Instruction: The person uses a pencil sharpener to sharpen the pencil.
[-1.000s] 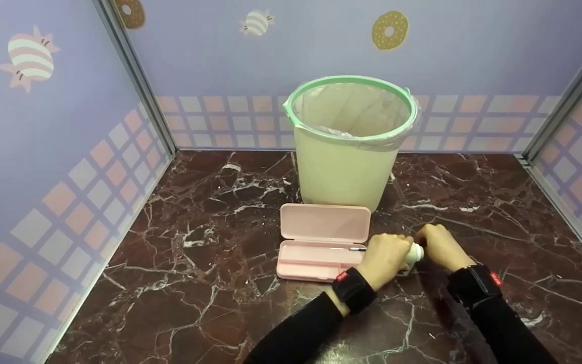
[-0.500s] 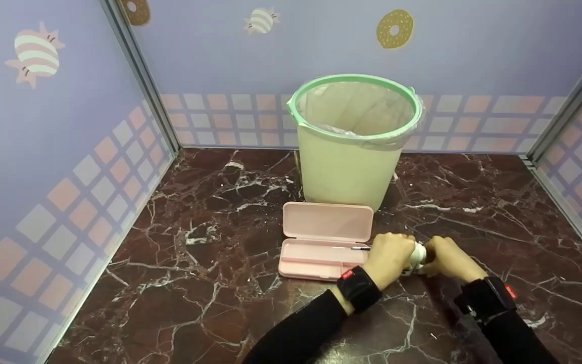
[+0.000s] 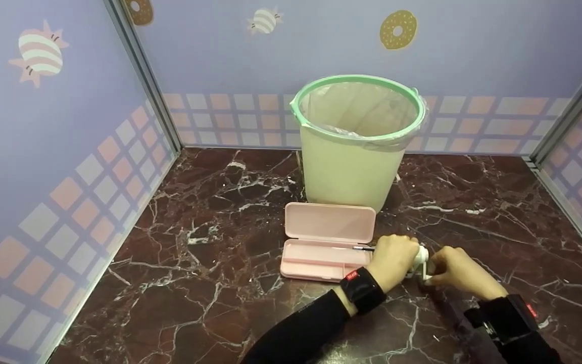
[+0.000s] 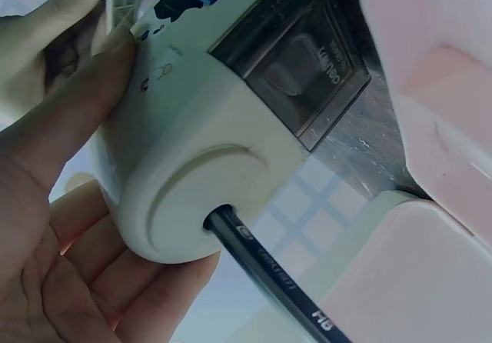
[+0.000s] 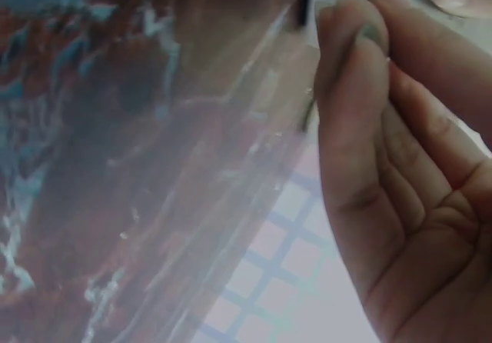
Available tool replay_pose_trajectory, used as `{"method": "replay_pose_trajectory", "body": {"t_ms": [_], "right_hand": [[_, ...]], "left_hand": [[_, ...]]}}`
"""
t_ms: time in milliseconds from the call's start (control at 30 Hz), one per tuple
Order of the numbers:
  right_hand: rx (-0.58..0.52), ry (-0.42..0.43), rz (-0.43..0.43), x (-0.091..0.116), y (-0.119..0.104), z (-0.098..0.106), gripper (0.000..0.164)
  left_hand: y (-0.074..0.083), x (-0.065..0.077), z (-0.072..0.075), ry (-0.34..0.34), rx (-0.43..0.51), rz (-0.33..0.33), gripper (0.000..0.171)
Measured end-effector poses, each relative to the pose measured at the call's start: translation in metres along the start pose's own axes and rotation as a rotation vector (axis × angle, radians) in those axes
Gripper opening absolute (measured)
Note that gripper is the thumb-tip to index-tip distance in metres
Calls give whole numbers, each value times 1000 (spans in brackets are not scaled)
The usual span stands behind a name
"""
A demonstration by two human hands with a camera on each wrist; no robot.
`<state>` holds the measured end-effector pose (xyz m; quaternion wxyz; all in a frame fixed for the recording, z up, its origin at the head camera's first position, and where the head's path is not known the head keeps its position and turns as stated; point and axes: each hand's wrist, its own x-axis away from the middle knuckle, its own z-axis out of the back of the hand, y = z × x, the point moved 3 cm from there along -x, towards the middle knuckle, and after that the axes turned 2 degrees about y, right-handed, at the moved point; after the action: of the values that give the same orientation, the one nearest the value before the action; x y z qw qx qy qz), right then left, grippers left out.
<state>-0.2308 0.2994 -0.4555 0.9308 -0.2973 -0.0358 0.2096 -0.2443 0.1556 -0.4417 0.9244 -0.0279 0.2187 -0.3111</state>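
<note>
A white hand-crank pencil sharpener (image 4: 173, 116) with dark cartoon prints and a smoky clear shavings drawer (image 4: 300, 74) is gripped by my left hand (image 3: 394, 262), fingers wrapped round its body. From the round hole in its front a dark pencil (image 4: 269, 270) marked HB sticks out, over the pink pencil case (image 3: 311, 252). At the other end, my right hand (image 3: 458, 270) pinches the knob of the small white crank (image 3: 426, 272) between thumb and fingers. The right wrist view shows that hand's bent fingers (image 5: 354, 120); the crank is mostly hidden there.
Behind the case, whose lid (image 3: 329, 222) stands raised, is a pale green waste bin (image 3: 351, 174) lined with a clear bag. Patterned lilac panels (image 3: 250, 60) enclose the dark marbled table (image 3: 210, 293) at the back and sides.
My right hand has swung from the top of the sharpener's end down and toward me, bringing the crank into sight. The left hand keeps its grip on the sharpener.
</note>
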Motion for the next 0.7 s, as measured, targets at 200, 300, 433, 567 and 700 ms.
{"method": "replay_pose_trajectory", "body": {"t_ms": [200,300,433,567,700], "right_hand": [[29,17,21,6,-5,5,21],[16,16,18,8,-8,7,21],[8,15,23,12,-15,12,18],[8,71,9,15,-24,27,13],[35,143,-24,13,-29,38,11]], "left_hand": [[3,1,0,34,-22,10,4],[4,1,0,51,-35,19,3],[5,1,0,66,-57,30,4],[7,1,1,84,-74,4,4],[6,2,-1,85,-70,-8,2]]}}
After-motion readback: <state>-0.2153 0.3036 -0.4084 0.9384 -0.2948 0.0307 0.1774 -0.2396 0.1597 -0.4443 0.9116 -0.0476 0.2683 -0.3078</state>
